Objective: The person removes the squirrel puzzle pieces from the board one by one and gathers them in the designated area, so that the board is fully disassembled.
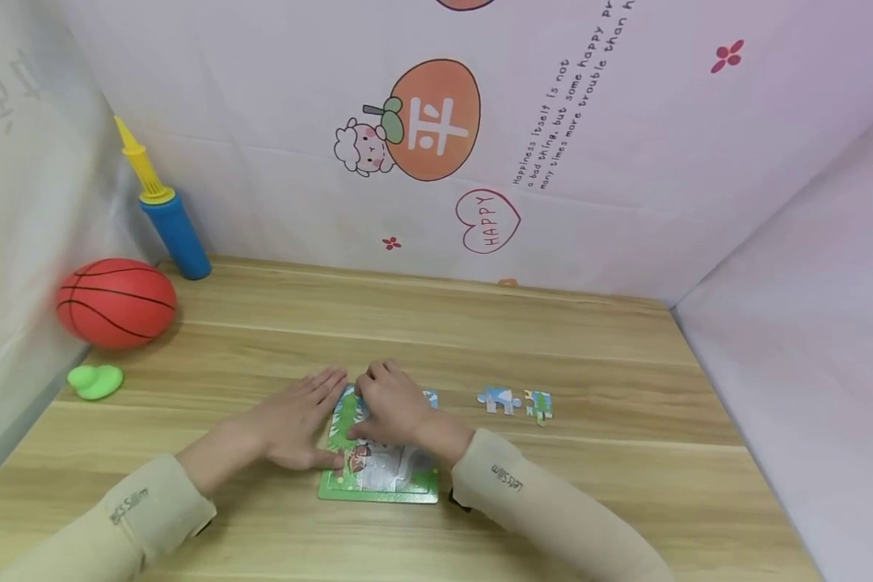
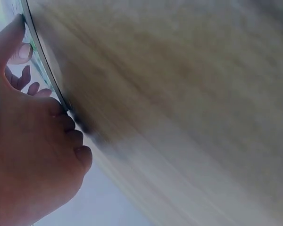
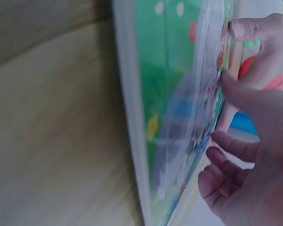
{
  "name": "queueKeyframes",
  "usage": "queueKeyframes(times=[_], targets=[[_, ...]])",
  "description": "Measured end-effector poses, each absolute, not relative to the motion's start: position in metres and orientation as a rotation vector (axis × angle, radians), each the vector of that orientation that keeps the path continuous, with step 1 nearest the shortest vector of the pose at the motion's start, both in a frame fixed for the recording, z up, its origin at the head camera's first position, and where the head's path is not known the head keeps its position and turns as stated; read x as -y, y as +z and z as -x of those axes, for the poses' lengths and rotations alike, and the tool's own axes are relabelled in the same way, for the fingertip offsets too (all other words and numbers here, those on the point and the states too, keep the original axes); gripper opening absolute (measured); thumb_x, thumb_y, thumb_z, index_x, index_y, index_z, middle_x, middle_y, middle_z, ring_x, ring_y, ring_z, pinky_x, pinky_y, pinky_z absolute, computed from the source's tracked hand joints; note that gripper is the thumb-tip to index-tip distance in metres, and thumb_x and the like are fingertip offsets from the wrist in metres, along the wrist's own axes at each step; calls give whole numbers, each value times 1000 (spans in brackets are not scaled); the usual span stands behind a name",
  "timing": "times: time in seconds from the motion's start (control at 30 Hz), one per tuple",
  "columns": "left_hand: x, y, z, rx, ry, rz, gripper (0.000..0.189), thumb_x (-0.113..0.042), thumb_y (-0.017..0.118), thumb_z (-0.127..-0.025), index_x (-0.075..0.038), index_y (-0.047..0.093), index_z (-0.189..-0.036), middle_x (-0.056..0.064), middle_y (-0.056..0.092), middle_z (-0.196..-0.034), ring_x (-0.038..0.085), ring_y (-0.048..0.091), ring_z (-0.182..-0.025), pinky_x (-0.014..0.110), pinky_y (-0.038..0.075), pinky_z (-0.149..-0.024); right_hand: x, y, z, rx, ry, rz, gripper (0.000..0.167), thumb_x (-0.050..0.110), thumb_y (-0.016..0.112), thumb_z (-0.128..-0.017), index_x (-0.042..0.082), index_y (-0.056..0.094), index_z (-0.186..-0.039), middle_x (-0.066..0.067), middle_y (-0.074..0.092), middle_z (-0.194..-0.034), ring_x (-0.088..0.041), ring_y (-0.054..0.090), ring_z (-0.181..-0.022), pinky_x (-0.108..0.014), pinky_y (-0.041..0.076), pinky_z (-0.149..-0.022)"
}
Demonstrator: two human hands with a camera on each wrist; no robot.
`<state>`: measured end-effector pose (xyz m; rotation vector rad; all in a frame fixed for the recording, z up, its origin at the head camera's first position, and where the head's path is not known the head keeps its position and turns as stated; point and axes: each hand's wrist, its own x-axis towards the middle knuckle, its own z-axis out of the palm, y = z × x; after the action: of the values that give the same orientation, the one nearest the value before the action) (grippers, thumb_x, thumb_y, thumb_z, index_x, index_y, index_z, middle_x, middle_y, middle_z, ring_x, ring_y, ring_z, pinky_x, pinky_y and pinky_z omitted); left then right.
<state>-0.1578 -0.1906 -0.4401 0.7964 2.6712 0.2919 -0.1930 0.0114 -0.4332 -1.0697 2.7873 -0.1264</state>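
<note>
A jigsaw puzzle (image 1: 381,495) with a green border lies flat on the wooden table, showing a green tree and a grey figure. My left hand (image 1: 294,427) rests along its left side, fingers extended past the upper left corner and thumb on the lower left part. Over the upper part is my right hand (image 1: 396,406), its thumb and index fingertip spread apart and touching the puzzle surface (image 3: 179,108). Its other fingers bend loosely beside the edge. The area under the right palm is hidden. Two loose puzzle pieces, one light blue (image 1: 499,399) and one with green (image 1: 541,406), lie to the right.
At the left stand a red ball (image 1: 116,303) with black lines and a blue pump (image 1: 176,237) with a yellow nozzle. A green toy duck (image 1: 95,381) sits near the left table edge. A printed white cloth (image 1: 298,210) hangs behind the table.
</note>
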Motion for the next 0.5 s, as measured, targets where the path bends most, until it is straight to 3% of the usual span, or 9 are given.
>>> queueKeyframes(times=[0.23, 0.5], targets=[[190, -443, 156, -2687, 279, -790, 116, -68, 67, -88, 10, 22, -160, 28, 16, -172, 45, 17, -162, 59, 21, -133, 0, -434, 195, -2785, -165, 924, 59, 52, 87, -79, 11, 70, -118, -5, 64, -123, -22, 56, -117, -32, 56, -101], [186, -440, 157, -2686, 262, -791, 118, -68, 69, -86, 11, 23, -160, 29, 18, -172, 46, 19, -161, 59, 22, -133, 4, -433, 201, -2763, -185, 848, 59, 51, 91, -75, 13, 67, -114, -4, 63, -119, -22, 55, -115, -33, 54, -101]])
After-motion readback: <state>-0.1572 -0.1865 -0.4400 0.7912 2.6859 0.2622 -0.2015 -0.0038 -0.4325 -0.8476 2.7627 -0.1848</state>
